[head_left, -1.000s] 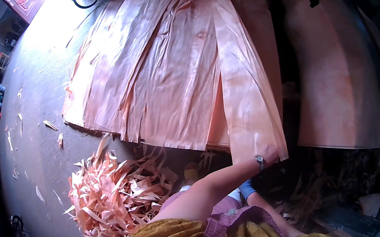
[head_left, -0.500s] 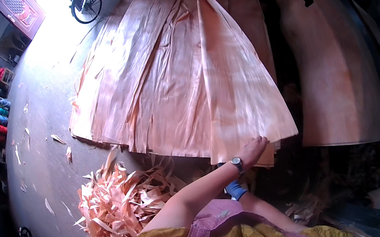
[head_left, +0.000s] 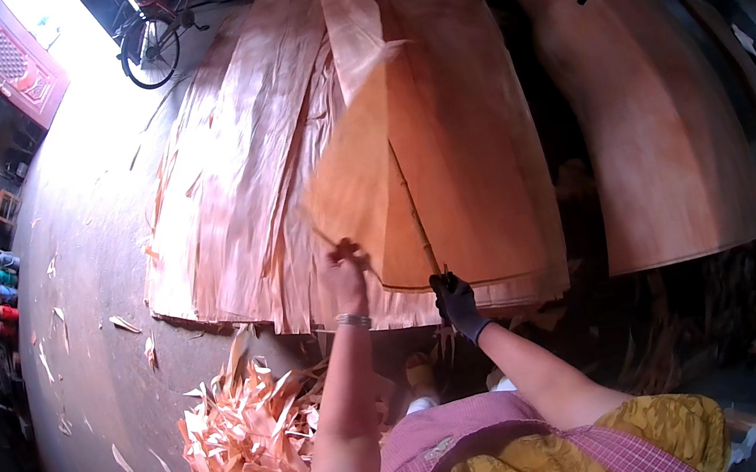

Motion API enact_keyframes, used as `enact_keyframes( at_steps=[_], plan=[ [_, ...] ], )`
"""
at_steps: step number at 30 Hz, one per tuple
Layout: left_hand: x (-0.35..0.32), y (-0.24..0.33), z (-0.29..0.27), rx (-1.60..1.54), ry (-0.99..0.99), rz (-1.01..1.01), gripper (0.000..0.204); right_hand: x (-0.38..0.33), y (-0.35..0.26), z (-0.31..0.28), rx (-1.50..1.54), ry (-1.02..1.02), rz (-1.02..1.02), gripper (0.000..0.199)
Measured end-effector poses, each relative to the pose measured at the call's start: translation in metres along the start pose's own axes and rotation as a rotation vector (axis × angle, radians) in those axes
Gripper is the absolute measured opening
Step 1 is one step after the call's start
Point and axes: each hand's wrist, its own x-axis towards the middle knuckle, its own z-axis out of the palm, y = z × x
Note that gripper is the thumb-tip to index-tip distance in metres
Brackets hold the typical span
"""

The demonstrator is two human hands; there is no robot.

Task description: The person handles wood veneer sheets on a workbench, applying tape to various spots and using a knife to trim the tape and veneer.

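A large pile of thin wood veneer sheets (head_left: pixel 245 229) lies in front of me. My left hand (head_left: pixel 345 267), bare with a watch at the wrist, has its fingers closed on the near left edge of a lifted orange-toned veneer sheet (head_left: pixel 354 185), blurred by motion. To its right, my right hand (head_left: pixel 455 301), in a dark glove, grips a thin bamboo-like stick (head_left: pixel 410 200). That stick points away from me, its far part lying against the orange veneer. Where the lifted sheet folds over, its far part shows paler.
Wood shavings (head_left: pixel 254 450) are heaped at the near left. A second veneer stack (head_left: pixel 650 117) stands on the right, with a dark gap between. Scattered strips lie on the grey floor (head_left: pixel 94 286). A bicycle (head_left: pixel 153 48) and a pink door (head_left: pixel 19 62) are at the far left.
My left hand has moved left from the pile's near right corner, drawing a veneer sheet over with it. The gloved right hand has come forward from below my left arm, with the stick now visible.
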Motion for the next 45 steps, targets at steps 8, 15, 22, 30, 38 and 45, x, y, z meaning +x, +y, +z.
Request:
enact_keyframes(
  at_steps=[8, 15, 22, 30, 38, 45],
  plan=[
    [0.054, -0.034, -0.137, 0.082, 0.336, -0.114, 0.018, -0.022, -0.027, 0.002, -0.103, -0.045, 0.039, 0.030],
    [0.085, -0.018, -0.219, 0.015, 0.467, -0.167, 0.011, -0.022, -0.044, 0.003, -0.166, -0.128, 0.078, 0.031],
    [0.017, -0.089, -0.220, 0.516, 0.441, -0.321, 0.014, -0.050, 0.001, -0.116, -0.551, 0.004, -0.011, 0.032],
    [-0.213, -0.204, -0.143, 1.001, -0.402, -0.585, 0.015, -0.184, 0.038, -0.316, -0.310, 0.185, -0.016, 0.032],
    [-0.348, -0.269, 0.074, 1.450, -0.934, -0.332, 0.020, -0.278, 0.020, -0.559, -0.560, 0.384, -0.214, 0.038],
    [-0.450, -0.307, 0.337, 1.124, -1.179, -0.062, 0.027, -0.268, -0.064, -0.741, -0.713, 0.671, -0.487, 0.035]
  ],
)
